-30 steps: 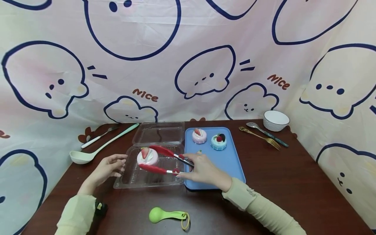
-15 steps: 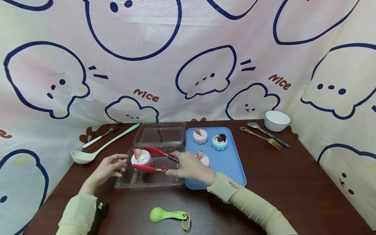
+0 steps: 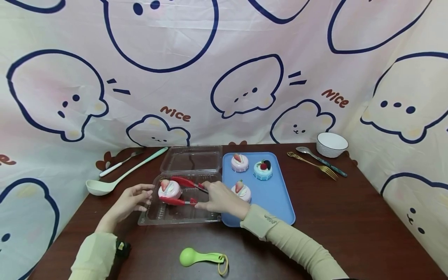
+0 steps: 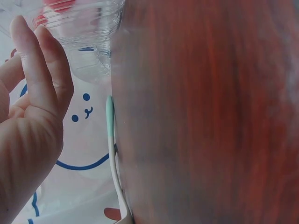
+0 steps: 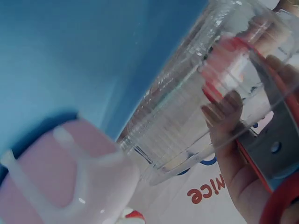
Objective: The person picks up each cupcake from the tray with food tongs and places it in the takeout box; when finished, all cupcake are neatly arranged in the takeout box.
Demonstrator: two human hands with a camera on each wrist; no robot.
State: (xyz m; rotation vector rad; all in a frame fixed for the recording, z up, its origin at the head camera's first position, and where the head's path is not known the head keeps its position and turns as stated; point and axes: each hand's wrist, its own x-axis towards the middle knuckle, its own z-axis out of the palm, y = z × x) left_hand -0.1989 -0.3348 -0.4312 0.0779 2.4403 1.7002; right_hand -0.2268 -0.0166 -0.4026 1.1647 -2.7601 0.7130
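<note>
My right hand point(image 3: 222, 199) holds a pair of red-tipped tongs point(image 3: 185, 181), its thumb on the near arm and its fingers on the far one. Between the tips sits a pink toy cake point(image 3: 170, 190) topped with a strawberry slice, low inside the left part of a clear plastic container point(image 3: 182, 221). The container's hinged lid point(image 3: 192, 158) lies folded back behind it. At the container's left side is my left hand point(image 3: 132, 202), fingers loosely bent, fingertips right at the wall; the left wrist view shows this hand point(image 4: 39, 93) gripping nothing.
Right of the container lies a blue tray point(image 3: 274, 202) with two pink cakes point(image 3: 239, 162) and a blue cake point(image 3: 263, 171). A ladle point(image 3: 101, 188) and a white-handled fork point(image 3: 113, 168) lie left. Back right are a bowl point(image 3: 331, 146), spoon point(image 3: 322, 160) and gold fork point(image 3: 316, 166). A green measuring spoon point(image 3: 199, 256) lies in front.
The right hand has carried the tongs and the pink cake leftward and down into the container's left part. The near pink cake on the tray has come into view. The left hand stays put.
</note>
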